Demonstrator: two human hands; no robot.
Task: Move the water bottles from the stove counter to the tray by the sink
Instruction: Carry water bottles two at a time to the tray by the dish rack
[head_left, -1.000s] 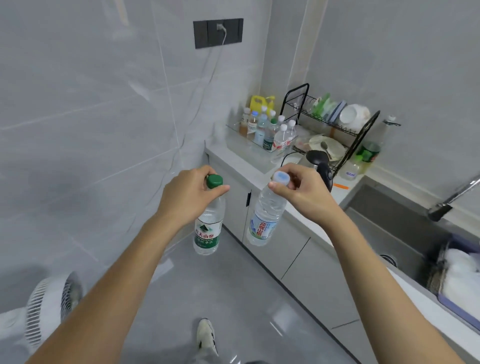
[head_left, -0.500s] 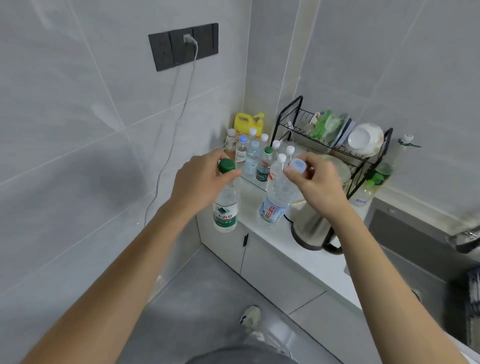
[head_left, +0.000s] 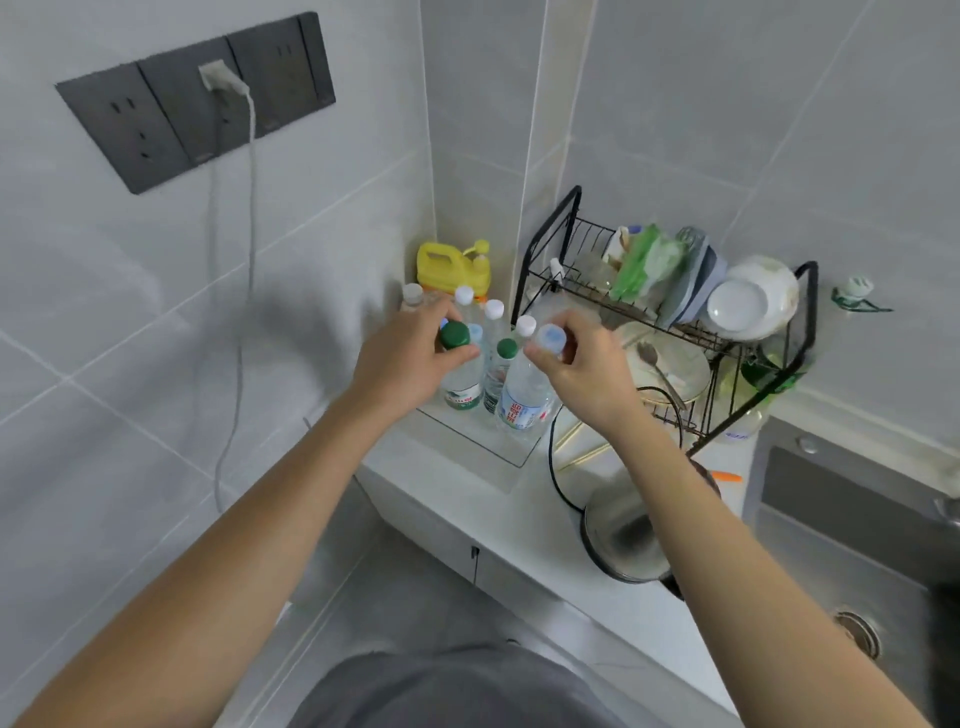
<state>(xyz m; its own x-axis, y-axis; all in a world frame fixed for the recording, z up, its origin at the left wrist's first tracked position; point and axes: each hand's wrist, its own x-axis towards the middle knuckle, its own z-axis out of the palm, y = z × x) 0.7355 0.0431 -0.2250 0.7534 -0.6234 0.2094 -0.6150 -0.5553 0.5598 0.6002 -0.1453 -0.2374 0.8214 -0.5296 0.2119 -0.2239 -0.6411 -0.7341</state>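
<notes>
- Left hand (head_left: 410, 358) pinches the neck of a green-capped bottle (head_left: 461, 382), thumb and fingers curled just under the cap, bottle hanging upright.
- Right hand (head_left: 584, 371) grips a pale-blue-capped bottle (head_left: 524, 400) by the neck, same way; blue/red label faces the camera, bottle leans a bit.
- Both bottles sit low over the clear tray (head_left: 498, 447) in the counter corner; can't tell if either base touches it.
- Between the 2 hands: another green-cap bottle (head_left: 500, 371) standing in the tray, just beside both held ones.
- Beyond the hands, more bottles w/ white caps (head_left: 492, 310) crowd the tray's far end; yellow jug (head_left: 452, 265) behind them in the wall corner.
- Right of the right hand: black wire dish rack (head_left: 675, 322) w/ white bowls (head_left: 748, 301), green bag, plate w/ spoon on the lower tier.
- Under the right forearm: steel kettle (head_left: 621, 540), black cord looping off toward the tray.
- Far right: sink (head_left: 852, 525), drain visible at the edge.
- Up left of the left hand: dark wall socket panel (head_left: 192, 111), white plug in, cable trailing down the tiles.
</notes>
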